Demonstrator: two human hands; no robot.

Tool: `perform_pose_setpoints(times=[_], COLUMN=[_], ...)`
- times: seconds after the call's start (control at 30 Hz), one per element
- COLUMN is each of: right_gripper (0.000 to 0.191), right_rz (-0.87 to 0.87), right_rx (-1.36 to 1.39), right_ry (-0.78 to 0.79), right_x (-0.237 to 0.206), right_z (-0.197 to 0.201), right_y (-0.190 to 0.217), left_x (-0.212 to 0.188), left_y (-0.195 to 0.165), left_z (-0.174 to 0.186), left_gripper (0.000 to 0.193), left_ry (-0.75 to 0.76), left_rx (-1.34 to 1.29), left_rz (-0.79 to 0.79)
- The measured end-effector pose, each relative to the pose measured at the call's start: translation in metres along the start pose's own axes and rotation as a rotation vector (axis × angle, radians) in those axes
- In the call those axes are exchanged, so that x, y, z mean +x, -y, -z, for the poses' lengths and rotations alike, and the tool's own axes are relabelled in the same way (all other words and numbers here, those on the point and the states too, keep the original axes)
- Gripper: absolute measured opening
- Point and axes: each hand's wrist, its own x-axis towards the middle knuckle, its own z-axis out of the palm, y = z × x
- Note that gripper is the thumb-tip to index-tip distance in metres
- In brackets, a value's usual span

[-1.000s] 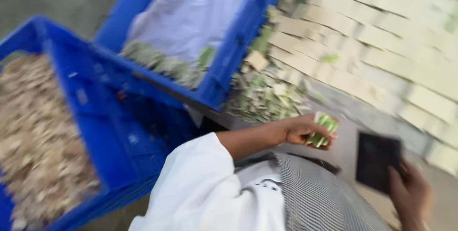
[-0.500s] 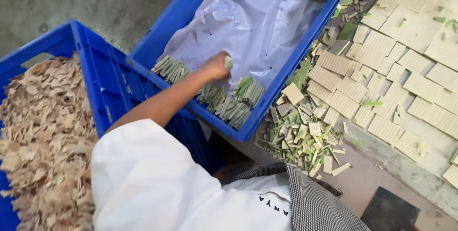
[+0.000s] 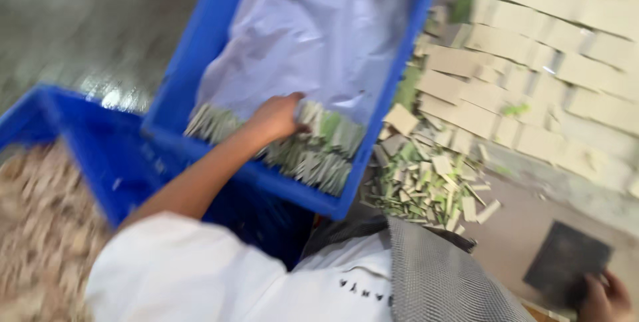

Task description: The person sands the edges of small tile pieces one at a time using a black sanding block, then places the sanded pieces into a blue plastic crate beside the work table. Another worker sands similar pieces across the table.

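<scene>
My left hand (image 3: 275,118) reaches into a blue crate (image 3: 200,49) lined with a white sheet (image 3: 313,36). Its fingers are curled over cut green-and-white stalk pieces (image 3: 319,152) packed in a row along the crate's near wall. My white sleeve (image 3: 180,269) fills the lower left. My right hand (image 3: 604,297) is at the bottom right corner, gripping the edge of a dark square pad (image 3: 566,262) that lies on the work surface. The picture is blurred by motion.
A second blue crate (image 3: 80,136) at the left holds tan dry chips (image 3: 40,249). Loose cut stalk bits (image 3: 426,182) are heaped right of the lined crate. Pale flat bundles (image 3: 532,49) lie in rows at the upper right. Grey mesh cloth (image 3: 432,275) covers my lap.
My left hand carried a small bunch of stalk pieces from the loose heap into the lined crate and now sits on the row there. The view swung right, bringing my right hand back in.
</scene>
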Motion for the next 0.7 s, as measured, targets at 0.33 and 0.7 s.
perform_pose_setpoints(times=[0.33, 0.7], right_gripper=[0.032, 0.037], right_rz=[0.068, 0.019], right_rx=[0.034, 0.227], right_ry=[-0.109, 0.128], right_x=[-0.024, -0.021], right_z=[0.015, 0.010], right_y=[-0.018, -0.029], left_x=[-0.015, 0.111], left_y=[-0.173, -0.366], left_z=[0.084, -0.135], left_gripper=[0.052, 0.077], left_ry=[-0.502, -0.034], left_rx=[0.035, 0.311], left_rz=[-0.840, -0.912])
